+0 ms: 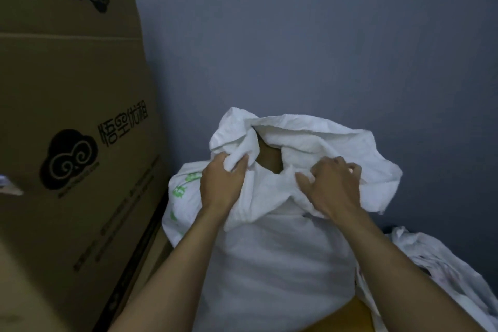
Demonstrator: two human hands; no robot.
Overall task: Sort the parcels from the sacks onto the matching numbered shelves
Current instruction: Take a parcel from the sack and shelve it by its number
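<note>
Background: grey-blue wall [323, 35]; cardboard cartons [75, 116] at frame left.
Hands: left hand [222, 183] and right hand [330, 187] clutch white sack [269, 250] mouth.
Progress: brown parcel [269, 160] not yet removed; sorting barely begun, shelves unseen.

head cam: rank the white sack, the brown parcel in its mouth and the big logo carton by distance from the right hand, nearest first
1. white sack: the right hand grips its rim, so they touch.
2. brown parcel: inside the sack's mouth, just left of that hand.
3. logo carton: far left, beyond the left hand.
</note>
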